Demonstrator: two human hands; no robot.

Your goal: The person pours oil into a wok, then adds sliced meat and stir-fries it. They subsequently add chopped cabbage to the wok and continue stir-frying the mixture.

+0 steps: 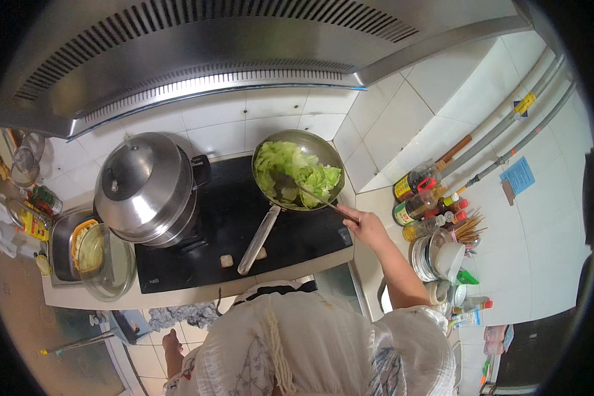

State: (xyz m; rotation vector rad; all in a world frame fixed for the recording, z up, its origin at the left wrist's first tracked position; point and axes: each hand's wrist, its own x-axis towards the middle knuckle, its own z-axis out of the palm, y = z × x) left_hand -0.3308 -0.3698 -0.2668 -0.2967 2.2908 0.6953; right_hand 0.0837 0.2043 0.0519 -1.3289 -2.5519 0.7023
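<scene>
My right hand (364, 226) is closed around the wooden handle of a spatula (326, 202), whose far end is among green leafy vegetables (297, 171). These lie in a frying pan (326, 143) at the back right of the black cooktop (227, 198). The pan's metal handle (259, 241) points towards me, with no hand on it. Down at my left side, my left hand (172, 340) hangs below the counter, away from the cooktop; its fingers look curled, and whether they hold anything cannot be seen.
A large lidded steel steamer pot (146, 188) stands on the left of the cooktop. Further left, a glass bowl (121, 277) overlaps the rim of the sink (62, 247). Sauce bottles (418, 205) and stacked plates (420, 260) line the right counter. The range hood (203, 44) hangs above.
</scene>
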